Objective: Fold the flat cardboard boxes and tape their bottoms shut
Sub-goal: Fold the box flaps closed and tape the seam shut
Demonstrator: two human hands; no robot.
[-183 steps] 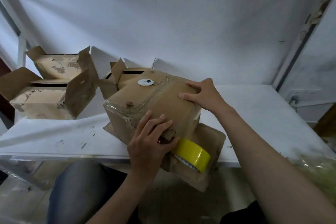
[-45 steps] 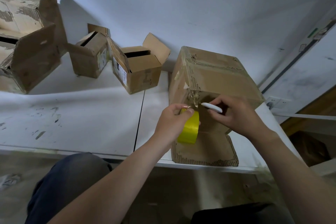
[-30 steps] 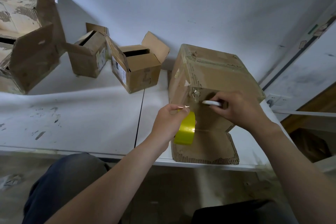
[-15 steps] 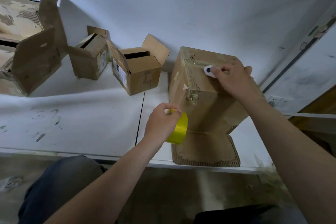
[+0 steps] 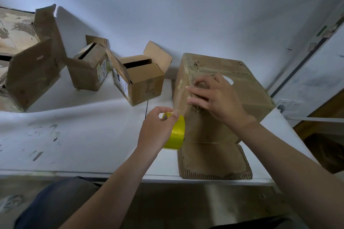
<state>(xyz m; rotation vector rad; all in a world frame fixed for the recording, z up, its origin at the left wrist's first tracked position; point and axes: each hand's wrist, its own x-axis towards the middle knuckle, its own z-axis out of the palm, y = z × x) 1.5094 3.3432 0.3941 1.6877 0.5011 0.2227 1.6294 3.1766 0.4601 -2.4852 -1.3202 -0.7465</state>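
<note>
Yellow tape roll (image 5: pixel 176 132) — box label (image 5: pixel 122 84) illegible

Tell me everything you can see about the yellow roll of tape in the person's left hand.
The tape roll is a wide ring of glossy, bright yellow, plastic-looking tape, standing on edge. The left hand grips it from the left, curled over its top. It sits over the white table, against the near left edge of the large cardboard box. A clear strip seems to run from it up that edge; whether it touches the table is unclear.
</note>
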